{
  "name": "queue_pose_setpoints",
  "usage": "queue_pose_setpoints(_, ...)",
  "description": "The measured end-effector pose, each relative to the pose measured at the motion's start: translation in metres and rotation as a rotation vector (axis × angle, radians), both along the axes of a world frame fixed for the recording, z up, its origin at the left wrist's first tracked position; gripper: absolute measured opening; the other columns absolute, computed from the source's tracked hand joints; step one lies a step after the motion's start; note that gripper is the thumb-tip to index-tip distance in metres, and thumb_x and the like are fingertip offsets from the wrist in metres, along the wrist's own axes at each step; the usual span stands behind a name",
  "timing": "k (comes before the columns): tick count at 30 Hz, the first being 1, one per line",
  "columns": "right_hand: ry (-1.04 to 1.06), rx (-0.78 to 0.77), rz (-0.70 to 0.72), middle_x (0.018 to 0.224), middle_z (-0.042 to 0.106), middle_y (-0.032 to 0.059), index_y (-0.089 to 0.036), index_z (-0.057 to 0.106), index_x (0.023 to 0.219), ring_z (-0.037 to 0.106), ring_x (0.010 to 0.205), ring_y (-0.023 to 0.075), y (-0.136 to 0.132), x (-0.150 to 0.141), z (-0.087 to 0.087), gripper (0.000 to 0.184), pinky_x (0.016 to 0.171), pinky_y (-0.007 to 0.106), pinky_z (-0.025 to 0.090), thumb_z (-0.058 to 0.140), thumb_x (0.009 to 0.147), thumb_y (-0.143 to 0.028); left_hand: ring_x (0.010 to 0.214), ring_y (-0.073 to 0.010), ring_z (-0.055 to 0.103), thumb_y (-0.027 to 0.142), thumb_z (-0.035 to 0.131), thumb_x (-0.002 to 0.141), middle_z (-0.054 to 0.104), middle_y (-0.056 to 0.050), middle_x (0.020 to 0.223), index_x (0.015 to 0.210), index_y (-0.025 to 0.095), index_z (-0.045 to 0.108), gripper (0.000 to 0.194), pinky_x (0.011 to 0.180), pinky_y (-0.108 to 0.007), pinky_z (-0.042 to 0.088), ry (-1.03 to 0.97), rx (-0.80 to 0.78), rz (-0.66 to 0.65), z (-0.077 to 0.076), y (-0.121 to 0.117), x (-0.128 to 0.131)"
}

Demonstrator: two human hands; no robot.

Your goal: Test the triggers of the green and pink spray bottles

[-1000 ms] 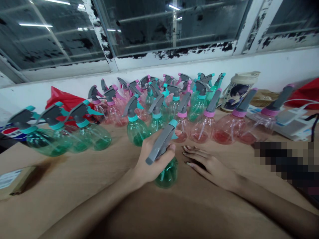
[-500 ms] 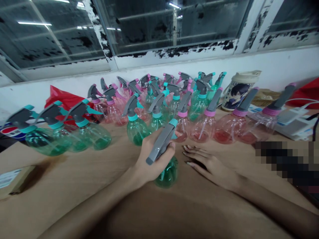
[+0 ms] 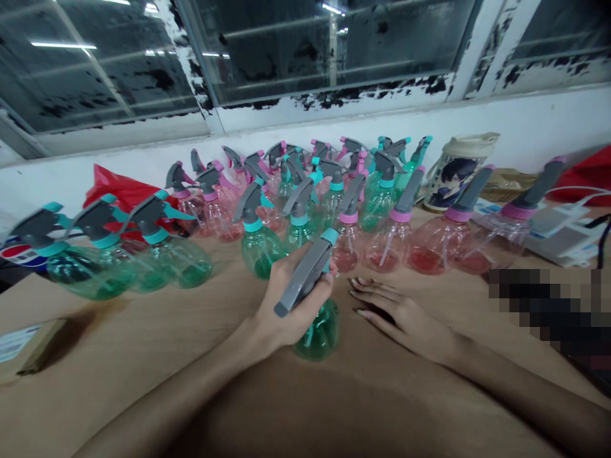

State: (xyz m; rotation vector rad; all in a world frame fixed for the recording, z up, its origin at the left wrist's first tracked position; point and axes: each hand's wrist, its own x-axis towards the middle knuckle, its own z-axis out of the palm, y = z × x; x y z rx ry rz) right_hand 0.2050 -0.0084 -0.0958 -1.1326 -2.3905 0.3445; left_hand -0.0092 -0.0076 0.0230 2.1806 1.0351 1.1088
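Note:
My left hand [image 3: 281, 305] is wrapped round the neck of a green spray bottle [image 3: 319, 329] with a grey trigger head and teal collar; the bottle stands on the brown table [image 3: 143, 369]. Just right of it, my right hand [image 3: 405, 318] lies flat on the table with its fingers stretched out and nothing in it. Behind the hands stand several green and pink spray bottles [image 3: 258, 245], crowded toward the wall.
Three green spray bottles [image 3: 114, 254] stand in a row at the left, before a red bag [image 3: 119, 187]. A printed mug [image 3: 453, 172] and white flat devices [image 3: 563, 235] sit at the back right. A small cardboard box [image 3: 23, 346] lies at the left edge.
The grey trigger head in my left hand has tipped slightly leftward. My right hand has stayed where it was.

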Motion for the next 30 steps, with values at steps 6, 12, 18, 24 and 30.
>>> queue_pose_setpoints(6, 0.031, -0.005, 0.005, 0.132, 0.048, 0.0039, -0.023, 0.045, 0.127, 0.041, 0.123, 0.0202, 0.0, 0.001, 0.0, 0.039, 0.103, 0.044, 0.034, 0.041, 0.089, -0.033, 0.059, -0.0132, 0.051, 0.017, 0.047, 0.074, 0.053, 0.001, 0.067, 0.071, 0.021, 0.047, 0.006, 0.054, -0.027, 0.042, 0.011, -0.035, 0.02, -0.002, 0.001, -0.003)
queue_pose_setpoints(12, 0.051, -0.001, 0.007, 0.131, 0.048, 0.0032, -0.024, 0.046, 0.126, 0.041, 0.122, 0.0203, 0.001, 0.0, -0.001, 0.039, 0.102, 0.044, 0.035, 0.042, 0.089, -0.033, 0.049, -0.012, 0.041, 0.014, 0.048, 0.069, 0.045, 0.004, 0.058, 0.07, 0.022, 0.049, 0.008, 0.049, -0.027, 0.037, 0.024, -0.017, 0.109, -0.011, 0.005, -0.003)
queue_pose_setpoints(18, 0.028, -0.005, -0.001, 0.132, 0.048, 0.0034, -0.023, 0.045, 0.127, 0.04, 0.123, 0.0197, 0.0, 0.0, 0.0, 0.039, 0.103, 0.043, 0.034, 0.041, 0.089, -0.033, 0.054, -0.0124, 0.046, 0.01, 0.047, 0.07, 0.056, 0.001, 0.072, 0.093, 0.022, 0.057, 0.028, 0.057, -0.027, 0.043, 0.036, -0.021, 0.069, -0.012, 0.005, -0.004)
queue_pose_setpoints(24, 0.033, -0.01, -0.002, 0.131, 0.048, 0.0033, -0.024, 0.045, 0.127, 0.04, 0.123, 0.0199, 0.0, 0.0, 0.0, 0.039, 0.103, 0.043, 0.034, 0.041, 0.089, -0.033, 0.052, -0.0127, 0.046, 0.012, 0.047, 0.07, 0.057, 0.001, 0.07, 0.092, 0.023, 0.057, 0.027, 0.053, -0.027, 0.042, 0.021, -0.017, 0.075, -0.013, 0.005, -0.004)
queue_pose_setpoints(30, 0.042, -0.001, -0.001, 0.131, 0.049, 0.0036, -0.024, 0.044, 0.128, 0.041, 0.122, 0.0202, 0.0, 0.0, 0.0, 0.04, 0.103, 0.044, 0.034, 0.042, 0.089, -0.033, 0.05, -0.0122, 0.046, 0.012, 0.046, 0.067, 0.056, 0.001, 0.069, 0.092, 0.022, 0.057, 0.029, 0.049, -0.026, 0.041, -0.004, -0.074, 0.059, -0.015, 0.006, -0.004)
